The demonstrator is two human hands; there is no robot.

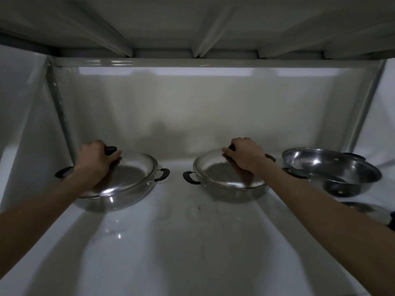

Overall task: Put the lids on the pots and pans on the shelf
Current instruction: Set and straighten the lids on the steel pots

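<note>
I am seeing the bare white shelf (181,242) stretching away from its front edge, both forearms reaching across it. My left hand (97,162) is gripping the black knob (111,150) of a round steel lid (126,176) sitting on a shallow steel pan with black side handles (119,199) near the shelf's left edge. My right hand (245,155) is clenching the knob of a second steel lid (215,174) resting on the middle steel pan (230,194). An uncovered steel pan (333,169) is standing by the right edge, with another lid (365,210) lying just in front of it.
</note>
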